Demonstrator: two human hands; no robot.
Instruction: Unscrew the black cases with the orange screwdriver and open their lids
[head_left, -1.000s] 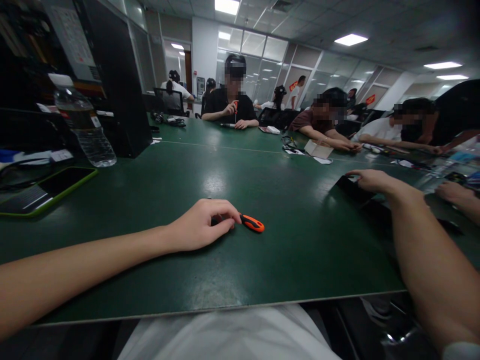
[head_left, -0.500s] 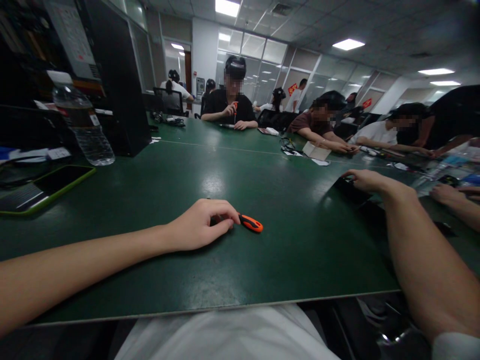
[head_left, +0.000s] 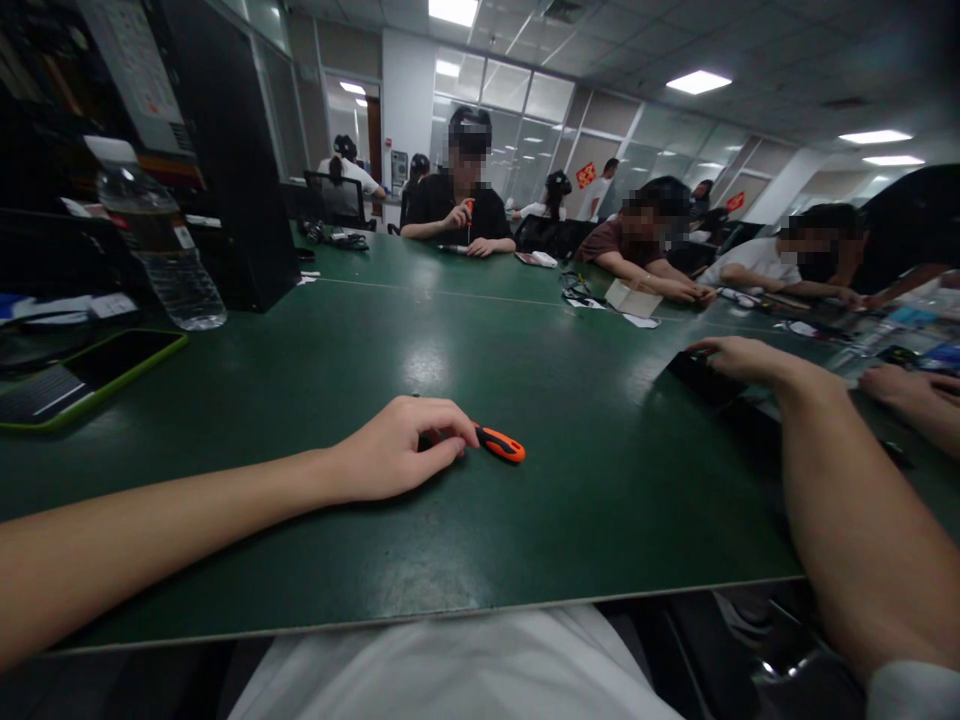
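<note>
My left hand [head_left: 401, 448] rests on the green table with its fingers curled over a screwdriver [head_left: 501, 443]. The orange and black handle end sticks out to the right of my fingertips, while the hand covers the other end. Over on the right, my right hand [head_left: 739, 358] reaches out and grips the upper edge of a dark flat panel-like object [head_left: 701, 380], which stands tilted on the table. What exactly that object is I cannot make out, and my hand and forearm hide part of it.
On the left are a water bottle [head_left: 161, 245], a phone in a green case [head_left: 97, 375] and a black computer case [head_left: 225, 150]. A co-worker [head_left: 439, 205] sits opposite. A co-worker's hand [head_left: 900, 385] lies close to my right forearm. Cables [head_left: 576, 288] and a small box [head_left: 632, 300] lie farther back.
My right forearm has shifted slightly to the right, its hand still on the dark object. My left hand and the screwdriver have hardly moved.
</note>
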